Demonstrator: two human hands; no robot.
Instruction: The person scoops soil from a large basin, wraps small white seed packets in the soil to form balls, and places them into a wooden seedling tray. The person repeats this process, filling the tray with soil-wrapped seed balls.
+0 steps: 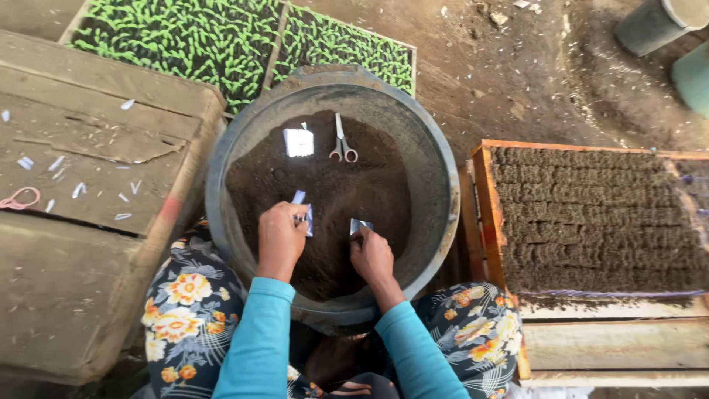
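Note:
Over a large grey basin (221,177) filled with dark soil, my left hand (281,238) is closed on a small shiny packet (303,214), silver and blue. My right hand (371,256) pinches a small silvery piece (360,225) between thumb and fingers, just right of the packet. Both hands hover above the soil near the basin's front. A second flat silver packet (298,142) and a pair of scissors (342,142) lie on the soil at the back.
Two trays of green seedlings (221,37) stand behind the basin. A wooden tray packed with rows of dark soil (591,214) sits at the right. Wooden boxes (88,148) with paper scraps and a pink rubber band (18,198) stand left. Grey buckets (650,26) far right.

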